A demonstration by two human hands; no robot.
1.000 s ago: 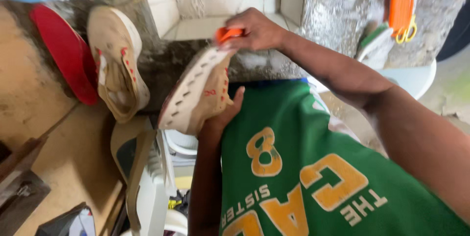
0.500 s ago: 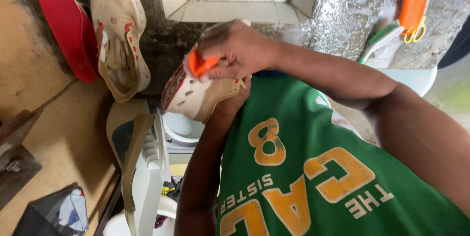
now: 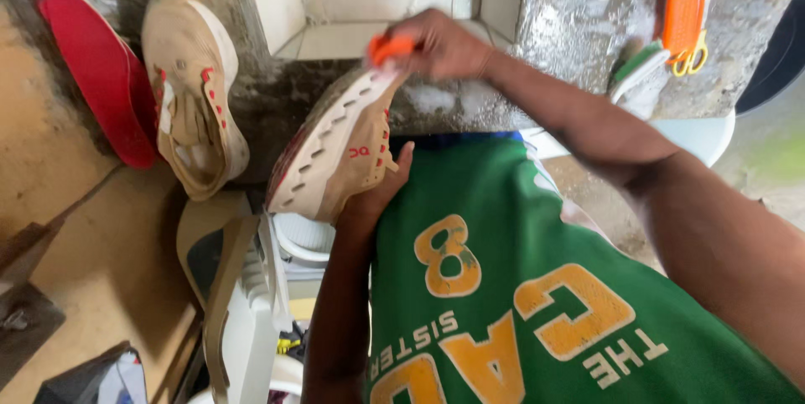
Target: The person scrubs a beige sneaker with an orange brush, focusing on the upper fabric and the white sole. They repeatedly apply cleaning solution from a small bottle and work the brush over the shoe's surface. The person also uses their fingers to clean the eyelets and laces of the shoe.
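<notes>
Up top, right hand (image 3: 440, 44) clamps an orange brush (image 3: 387, 48); left hand (image 3: 381, 186) grips the ridged-soled tan shoe (image 3: 340, 148).

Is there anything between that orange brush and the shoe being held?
Nothing visible. The right hand presses the orange brush straight onto the toe end of the beige shoe, which the left hand holds from beneath. The second beige shoe leans off to the side, apart.

beige shoe (image 3: 340, 157) | sole up, tilted; orange brush (image 3: 388, 49) | at its toe
</notes>
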